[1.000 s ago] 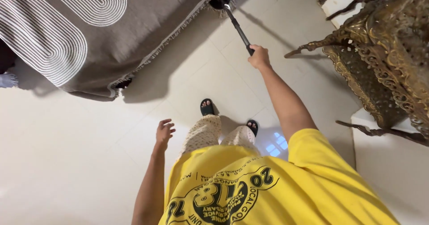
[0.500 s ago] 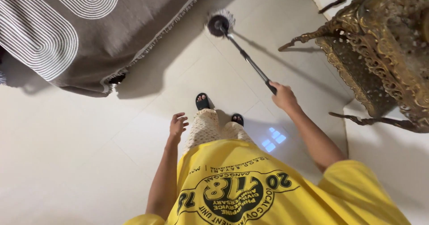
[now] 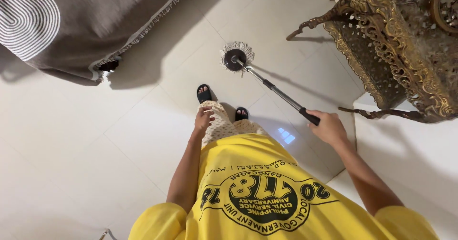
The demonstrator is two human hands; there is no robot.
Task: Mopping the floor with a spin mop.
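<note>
My right hand (image 3: 328,127) grips the black end of a mop handle (image 3: 279,91) that slants up and left to a round mop head (image 3: 236,57) with white fringe resting on the pale tiled floor (image 3: 95,140). The mop head lies just ahead of my two feet in black sandals (image 3: 204,93). My left hand (image 3: 203,120) hangs by my thigh, fingers loosely curled, holding nothing. A yellow shirt fills the lower part of the view.
A brown bedspread (image 3: 81,20) with white curved stripes and a fringed hem hangs at the upper left. An ornate gold metal piece of furniture (image 3: 405,44) stands at the upper right, with a white ledge (image 3: 410,144) below it.
The mop head has been pulled back from under the bedspread's edge toward my feet. My right hand drew back and lower right; my left hand moved in against my leg.
</note>
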